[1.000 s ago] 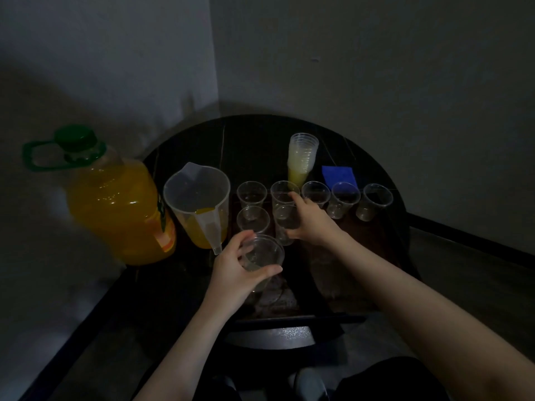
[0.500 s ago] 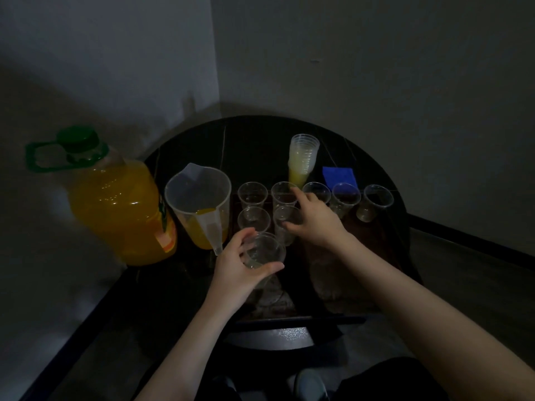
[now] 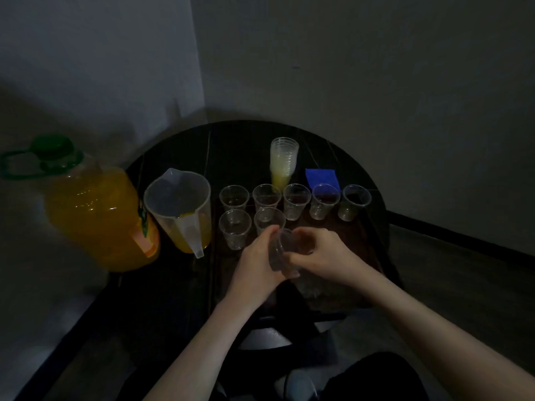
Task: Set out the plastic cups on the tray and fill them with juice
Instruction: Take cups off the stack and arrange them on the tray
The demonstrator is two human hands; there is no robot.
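Dark round bench (image 3: 173,285) in a room corner carries everything. Juice bottle (image 3: 95,215), big, orange, green cap, stands at the bench's left edge. Clear jug (image 3: 181,209) just right of it, some juice in the bottom, spout toward the person. Tray (image 3: 373,264) is dark and hard to make out; the set-out cups stand on it right of the jug. Back row: five empty cups (image 3: 296,201), upright, side by side. Second row in front: two cups (image 3: 235,228), upright, under the back row's left end. Behind the rows a spare cup stack (image 3: 284,162), yellowish at the bottom, with a blue pad (image 3: 322,178) just right of it.

Step in hand, as judged: pulling one cup off a small nested stack to place it next in the second row. Left hand (image 3: 254,264) holds the held stack (image 3: 282,251) tilted on its side, mouth toward the right hand (image 3: 324,259). Both grips are narrow, fingers curled round the plastic: left on the outer cup's wall, right at the rim end. Exact finger contact is blurred.

To do it well: hold the outer cup firmly, pinch only the inner rim, twist a little and pull straight so thin plastic doesn't crush or two cups come together. Set it upright just right of the second-row pair, without knocking the cup right behind the fingers.

The held stack sits between both grips, over the tray's near part, just in front of the second row.
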